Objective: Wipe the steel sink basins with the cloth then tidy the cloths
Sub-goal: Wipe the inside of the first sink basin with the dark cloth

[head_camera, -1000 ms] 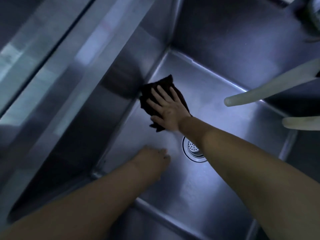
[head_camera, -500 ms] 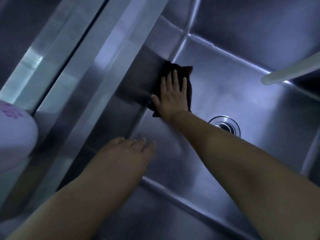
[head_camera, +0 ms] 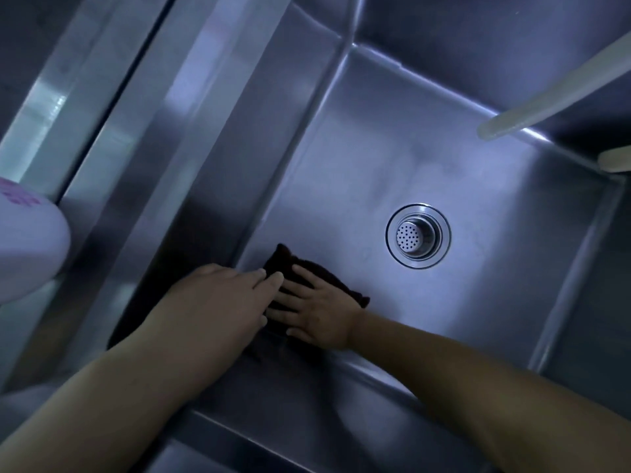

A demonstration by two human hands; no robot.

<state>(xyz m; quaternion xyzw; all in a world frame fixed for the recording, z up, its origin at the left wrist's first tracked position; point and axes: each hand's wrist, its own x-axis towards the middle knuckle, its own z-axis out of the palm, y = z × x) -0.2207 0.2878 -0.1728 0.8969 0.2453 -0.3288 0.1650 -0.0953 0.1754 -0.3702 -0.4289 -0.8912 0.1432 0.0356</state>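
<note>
While right hand (head_camera: 317, 314) presses dark cloth (head_camera: 309, 278) flat on basin floor (head_camera: 392, 172), fingers straight and spread, likely for broad wiping contact; cloth sits at near-left corner, against left wall, well apart from drain strainer (head_camera: 417, 235); left hand (head_camera: 222, 298) above, fingers straight and together, tips just over right fingers, contact unclear; probably steadying; pale spout (head_camera: 560, 93) overhangs far right.

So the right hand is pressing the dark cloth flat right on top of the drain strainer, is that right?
Not quite. In the head view the right hand presses the dark cloth flat on the basin floor beside the left wall; the drain strainer lies uncovered, apart from it.
</note>
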